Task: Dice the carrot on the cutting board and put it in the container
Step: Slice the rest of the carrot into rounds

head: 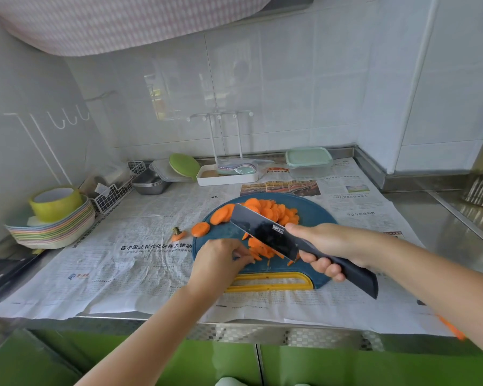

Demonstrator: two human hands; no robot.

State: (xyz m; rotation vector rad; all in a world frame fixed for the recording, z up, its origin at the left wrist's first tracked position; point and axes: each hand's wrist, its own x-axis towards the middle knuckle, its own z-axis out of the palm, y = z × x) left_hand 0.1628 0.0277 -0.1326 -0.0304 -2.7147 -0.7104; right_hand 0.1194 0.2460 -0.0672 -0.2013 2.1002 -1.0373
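Shown from the head view are the person's left hand (221,260) and right hand (326,246), both bare, with slim fingers. The nails are too small to make out. The left forearm (151,332) and right forearm (430,277) are uncovered along their whole visible length, smooth, widening from wrist towards the frame edge. At the bottom edge, a pale rounded shape (230,382) is possibly the person's clothing; too little shows to tell.

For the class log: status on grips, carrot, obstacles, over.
Right grip holds knife. Left grip holds carrot strips on board. Slices piled behind. Container lidded.
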